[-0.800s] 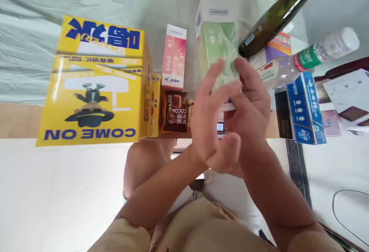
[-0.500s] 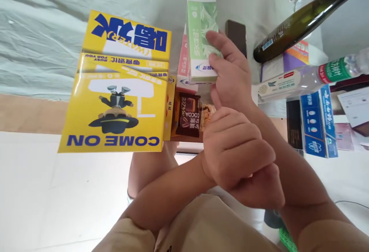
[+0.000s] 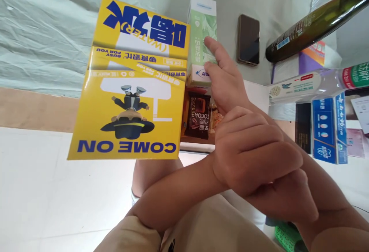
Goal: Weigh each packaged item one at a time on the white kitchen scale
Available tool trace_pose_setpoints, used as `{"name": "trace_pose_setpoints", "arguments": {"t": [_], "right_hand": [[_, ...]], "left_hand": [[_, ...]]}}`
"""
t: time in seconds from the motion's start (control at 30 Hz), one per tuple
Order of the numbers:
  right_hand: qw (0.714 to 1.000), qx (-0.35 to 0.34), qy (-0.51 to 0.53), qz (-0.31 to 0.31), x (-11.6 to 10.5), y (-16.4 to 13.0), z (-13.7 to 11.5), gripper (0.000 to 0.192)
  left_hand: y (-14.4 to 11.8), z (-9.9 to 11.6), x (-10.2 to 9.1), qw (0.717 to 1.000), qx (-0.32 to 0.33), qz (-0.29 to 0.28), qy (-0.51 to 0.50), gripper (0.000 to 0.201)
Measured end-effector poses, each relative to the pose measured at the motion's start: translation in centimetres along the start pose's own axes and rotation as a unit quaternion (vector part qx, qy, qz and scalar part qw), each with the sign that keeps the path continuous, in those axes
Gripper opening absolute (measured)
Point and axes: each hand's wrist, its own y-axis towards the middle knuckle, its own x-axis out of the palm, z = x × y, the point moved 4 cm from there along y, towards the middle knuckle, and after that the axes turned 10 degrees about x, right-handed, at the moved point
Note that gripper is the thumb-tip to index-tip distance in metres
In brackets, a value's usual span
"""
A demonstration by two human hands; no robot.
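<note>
My arms are crossed, the left forearm lying over the right. My left hand (image 3: pixel 256 159) is a closed fist above the right forearm, with no object showing in it. My right hand (image 3: pixel 226 77) reaches to the green and white box (image 3: pixel 202 25). Its index finger and thumb are apart, their tips over the box's right side; whether they press on it I cannot tell. Left of that stands a large yellow box (image 3: pixel 129 102) with blue lettering. Below the green box lie a brown cocoa snack packet (image 3: pixel 198 115) and another small packet (image 3: pixel 216 118), partly behind my hands.
A dark phone (image 3: pixel 248 38) lies right of the green box. Farther right are a green glass bottle (image 3: pixel 311 25), a clear plastic bottle (image 3: pixel 305 85) and a blue toothpaste box (image 3: pixel 324 129). Pale green cloth (image 3: pixel 49 25) covers the table. A green basket (image 3: pixel 288 238) stands low at right.
The view has shifted, so most things sit farther right. The green box has moved left relative to the phone, covering the pink box beneath. My left hand stays a fist.
</note>
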Motion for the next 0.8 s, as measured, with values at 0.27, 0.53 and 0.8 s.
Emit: {"name": "trace_pose_setpoints", "arguments": {"t": [0.27,0.53,0.8], "right_hand": [[0.995,0.092,0.016,0.027,1.4,-1.1,-1.4,0.057],[0.995,0.084,0.027,0.05,1.7,-1.1,-1.1,0.06],[0.996,0.067,0.013,0.06,1.5,-1.2,-1.3,0.06]], "left_hand": [[0.0,0.4,0.1,0.997,-0.023,0.058,0.042,0.032],[-0.5,-0.6,0.5,0.994,0.058,0.085,0.047,0.031],[-0.2,0.2,0.0,0.996,-0.033,0.076,0.019,0.024]]}}
